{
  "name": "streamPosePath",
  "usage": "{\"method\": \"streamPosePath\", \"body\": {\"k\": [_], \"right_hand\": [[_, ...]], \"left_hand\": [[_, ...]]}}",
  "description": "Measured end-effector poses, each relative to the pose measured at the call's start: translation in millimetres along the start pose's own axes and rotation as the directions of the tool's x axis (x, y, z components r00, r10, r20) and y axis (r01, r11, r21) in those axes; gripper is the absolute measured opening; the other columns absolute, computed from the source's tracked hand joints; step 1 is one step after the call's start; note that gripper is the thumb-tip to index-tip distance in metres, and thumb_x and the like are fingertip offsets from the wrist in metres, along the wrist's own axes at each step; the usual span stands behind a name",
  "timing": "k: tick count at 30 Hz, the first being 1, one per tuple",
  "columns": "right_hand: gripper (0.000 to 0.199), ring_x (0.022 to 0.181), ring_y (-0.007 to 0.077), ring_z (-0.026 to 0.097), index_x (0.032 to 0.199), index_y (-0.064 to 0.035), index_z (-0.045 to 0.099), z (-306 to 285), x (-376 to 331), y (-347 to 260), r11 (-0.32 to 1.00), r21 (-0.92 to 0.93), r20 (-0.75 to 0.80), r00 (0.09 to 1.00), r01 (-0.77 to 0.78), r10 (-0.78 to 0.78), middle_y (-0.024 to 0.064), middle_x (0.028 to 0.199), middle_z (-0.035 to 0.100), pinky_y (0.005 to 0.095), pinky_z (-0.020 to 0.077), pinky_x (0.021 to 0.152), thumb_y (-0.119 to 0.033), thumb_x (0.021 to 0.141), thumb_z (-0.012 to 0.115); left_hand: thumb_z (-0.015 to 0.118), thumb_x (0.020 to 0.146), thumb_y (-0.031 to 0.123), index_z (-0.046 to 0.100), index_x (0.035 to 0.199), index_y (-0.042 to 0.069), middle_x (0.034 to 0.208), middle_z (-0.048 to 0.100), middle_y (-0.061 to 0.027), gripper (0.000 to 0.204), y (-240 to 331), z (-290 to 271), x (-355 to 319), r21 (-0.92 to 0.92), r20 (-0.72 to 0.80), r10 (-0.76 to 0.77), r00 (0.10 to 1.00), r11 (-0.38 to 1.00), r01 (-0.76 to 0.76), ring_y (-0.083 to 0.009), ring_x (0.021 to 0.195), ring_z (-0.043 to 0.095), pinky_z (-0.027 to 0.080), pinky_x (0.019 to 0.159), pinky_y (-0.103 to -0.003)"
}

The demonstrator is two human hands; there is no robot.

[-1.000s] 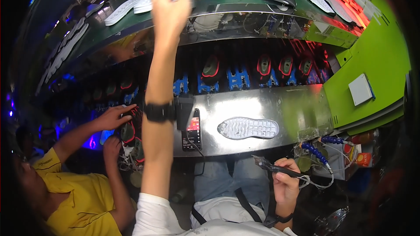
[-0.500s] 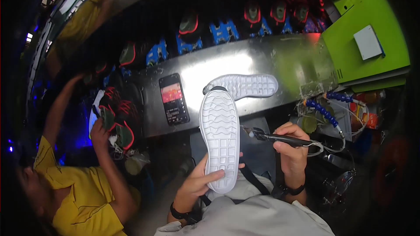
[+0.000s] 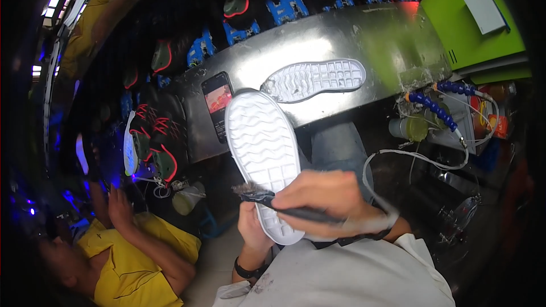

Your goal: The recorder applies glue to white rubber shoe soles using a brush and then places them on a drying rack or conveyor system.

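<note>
left grip (image 3: pixel 253 228) pinches the narrow end of a white shoe sole (image 3: pixel 263 131), seven o'clock from another sole (image 3: pixel 318 81); likely light, flexible, best edge-held. right grip (image 3: pixel 327 194) clasps a bristle brush (image 3: pixel 307 214).

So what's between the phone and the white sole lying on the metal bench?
In the head view, the rounded end of another white sole, held in the left hand, juts between them, with bare metal bench beyond it.

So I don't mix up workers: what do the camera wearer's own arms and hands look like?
The left hand and right hand are ungloved; off-white sleeves end well above the wrists. A black wristband circles the left wrist; a dark band shows partly at the right.
</note>
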State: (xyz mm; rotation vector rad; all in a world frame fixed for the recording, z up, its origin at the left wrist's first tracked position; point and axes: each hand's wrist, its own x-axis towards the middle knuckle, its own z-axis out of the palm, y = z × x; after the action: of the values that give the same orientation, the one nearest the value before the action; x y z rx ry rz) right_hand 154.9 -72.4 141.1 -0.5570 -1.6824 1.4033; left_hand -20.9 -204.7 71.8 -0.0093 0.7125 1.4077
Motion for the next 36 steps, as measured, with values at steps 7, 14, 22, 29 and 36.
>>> {"method": "streamPosePath", "body": {"k": [7, 14, 22, 29, 36], "right_hand": [[0.028, 0.081, 0.0267, 0.07, 0.103, 0.0025, 0.072, 8, -39, -24, 1.0, -0.001, -0.045, 0.999, -0.013, 0.013, 0.0156, 0.095, 0.072, 0.0346, 0.0572, 0.072, 0.002, 0.076, 0.079], [0.027, 0.088, 0.0215, 0.074, 0.101, 0.0, 0.074, -9, -50, -33, 0.998, -0.055, -0.064, 0.998, -0.022, 0.019, 0.0158, 0.102, 0.073, 0.0302, 0.0588, 0.074, 0.005, 0.075, 0.081], [0.02, 0.091, 0.025, 0.073, 0.102, 0.001, 0.074, 9, -30, -15, 0.935, 0.32, 0.354, 0.935, -0.151, 0.03, 0.0122, 0.096, 0.073, 0.0318, 0.0587, 0.08, 0.001, 0.082, 0.077], [0.024, 0.086, 0.0206, 0.066, 0.093, 0.0036, 0.068, -21, -55, 16, 0.818, 0.57, -0.311, 0.9, -0.081, 0.305, 0.0158, 0.095, 0.066, 0.029, 0.0533, 0.078, 0.008, 0.072, 0.078], [0.033, 0.083, 0.0211, 0.063, 0.098, -0.0024, 0.073, -16, 11, -9, 0.91, -0.414, -0.354, 0.924, -0.017, -0.144, 0.0099, 0.094, 0.074, 0.0316, 0.047, 0.074, 0.003, 0.067, 0.083]], "left_hand": [[0.019, 0.106, 0.046, 0.031, 0.153, -0.003, 0.134, 0.052, -0.0343, 0.069, 10, 75, 46, -0.171, 0.211, -0.151, 0.966, 0.967, 0.188, -0.0441, 0.114, 0.061, 0.058, 0.087, -0.047], [0.027, 0.103, 0.039, 0.031, 0.153, -0.003, 0.131, 0.049, -0.0452, 0.066, 34, 85, 74, -0.013, 0.303, -0.547, 0.78, 0.816, 0.577, -0.0563, 0.097, 0.065, 0.058, 0.083, -0.056], [0.038, 0.1, 0.025, 0.039, 0.146, -0.01, 0.134, 0.057, -0.0302, 0.058, 130, 102, 78, 0.279, 0.243, -0.67, 0.702, 0.741, 0.611, -0.0414, 0.112, 0.066, 0.055, 0.098, -0.048], [0.034, 0.099, 0.057, 0.023, 0.158, 0.002, 0.16, 0.026, -0.0285, 0.082, 75, 42, 33, -0.273, 0.451, -0.172, 0.876, 0.907, 0.319, -0.0559, 0.145, 0.024, 0.029, 0.11, -0.074], [0.038, 0.09, 0.044, 0.019, 0.161, 0.011, 0.162, 0.025, -0.0246, 0.08, 15, 45, 16, -0.209, 0.091, -0.099, 0.991, 0.971, 0.116, -0.0543, 0.144, 0.03, 0.03, 0.112, -0.072]]}}
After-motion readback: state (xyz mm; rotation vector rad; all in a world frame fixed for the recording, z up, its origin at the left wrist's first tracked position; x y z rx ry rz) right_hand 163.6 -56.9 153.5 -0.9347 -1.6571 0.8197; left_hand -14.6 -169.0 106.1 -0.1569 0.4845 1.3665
